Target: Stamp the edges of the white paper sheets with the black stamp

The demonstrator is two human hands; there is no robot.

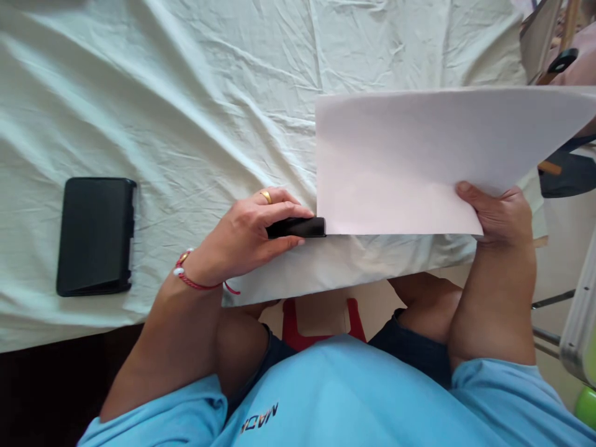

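My left hand (pixel 254 233) is closed around a black stapler (pixel 313 227), thumb on the near side and fingers on the far side. The stapler's front end meets the near left corner of the white paper (pixel 395 161). Whether one sheet or several lie together, I cannot tell. My right hand (pixel 500 211) grips the paper's near right part, thumb on top and the other fingers hidden underneath. The paper's far right side bends upward and reaches past the table's edge.
A flat black rectangular case (pixel 95 236) lies on the left of the table, which is covered by a wrinkled pale cloth (pixel 195 93). A red stool (pixel 298 335) shows below the near edge. Metal-framed furniture (pixel 577 310) stands at the right.
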